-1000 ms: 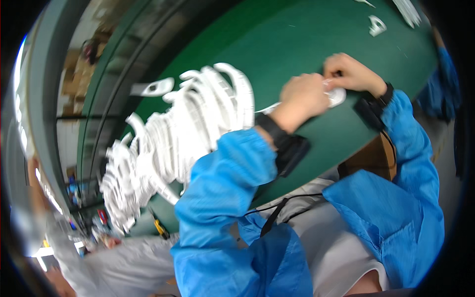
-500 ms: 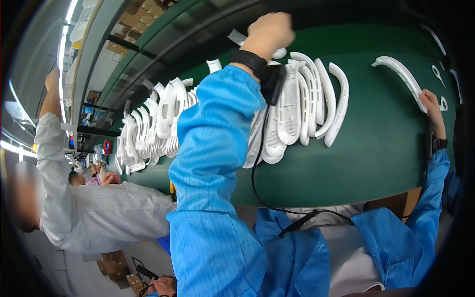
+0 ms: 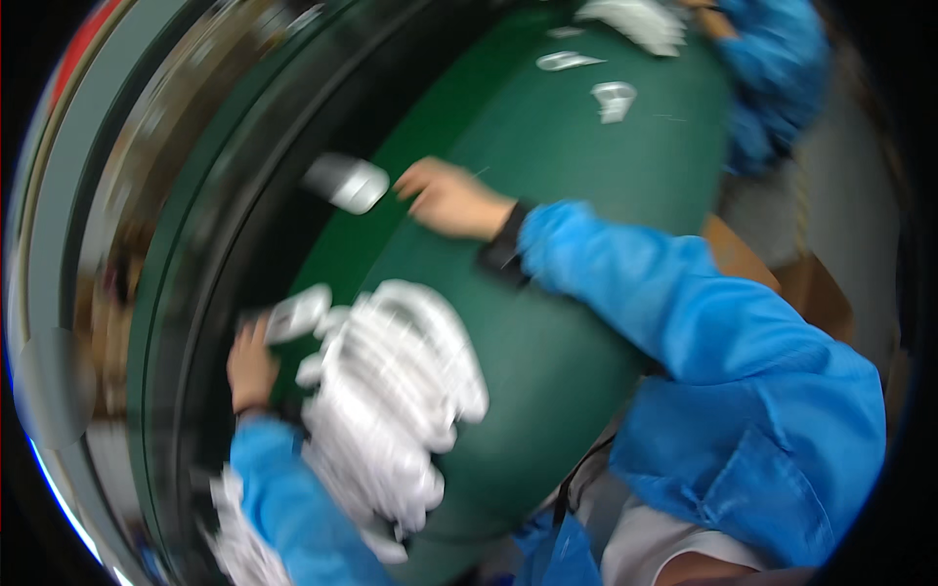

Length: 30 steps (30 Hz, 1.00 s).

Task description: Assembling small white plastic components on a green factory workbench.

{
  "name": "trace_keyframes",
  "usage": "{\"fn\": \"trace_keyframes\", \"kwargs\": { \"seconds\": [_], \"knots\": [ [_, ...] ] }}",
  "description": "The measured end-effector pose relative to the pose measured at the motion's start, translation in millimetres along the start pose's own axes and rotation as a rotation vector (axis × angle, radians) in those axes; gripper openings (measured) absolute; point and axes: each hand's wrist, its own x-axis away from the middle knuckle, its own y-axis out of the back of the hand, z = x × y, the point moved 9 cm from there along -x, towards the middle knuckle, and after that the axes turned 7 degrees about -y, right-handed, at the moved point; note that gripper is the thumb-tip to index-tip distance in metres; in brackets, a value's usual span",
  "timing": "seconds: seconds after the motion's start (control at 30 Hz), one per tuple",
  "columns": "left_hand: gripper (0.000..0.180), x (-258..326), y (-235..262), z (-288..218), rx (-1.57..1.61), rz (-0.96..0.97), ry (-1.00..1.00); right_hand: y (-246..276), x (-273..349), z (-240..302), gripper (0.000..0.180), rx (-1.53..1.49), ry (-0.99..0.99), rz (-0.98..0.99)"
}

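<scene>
My left hand (image 3: 252,366) is at the far left edge of the green table, its fingers curled against the end of a short white plastic piece (image 3: 299,313). Motion blurs that grip. My right hand (image 3: 451,200) is stretched over the table with fingers apart and nothing visible in them. Just left of its fingertips, and apart from them, lies a grey and white piece (image 3: 363,188). Between my arms, nearer to me, curved white plastic parts (image 3: 391,381) lie side by side in a thick, smeared row. My left sleeve hides some of the pile.
On the green tabletop (image 3: 576,264), farther off, lie a small white loop-shaped piece (image 3: 614,101) and a pointed white piece (image 3: 569,61). Beyond them is another white stack (image 3: 640,21) beside a co-worker's blue sleeve (image 3: 777,68). A dark rail (image 3: 210,283) runs along the left.
The view has swung toward the right. My right hand has moved inward across the table and no longer holds the curved white part. My left hand now appears low at the left, beside a short white piece.
</scene>
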Motion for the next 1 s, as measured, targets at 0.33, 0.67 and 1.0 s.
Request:
{"fn": "trace_keyframes", "kwargs": {
  "seconds": [0.33, 0.67, 1.0],
  "knots": [
    [0.06, -78, -24, -50, -0.15, 0.416, -0.08, 215, 24, -44, 0.035, 0.282, -0.29, -0.053],
    [0.044, -95, -2, -74, 0.192, 0.265, -0.012, 333, 48, -186, 0.04, 1.004, -0.383, 0.043],
    [0.029, -81, 18, -60, 0.165, 0.023, 0.046, 333, 55, -146, 0.031, 0.613, -0.475, -0.147]
  ]
}}
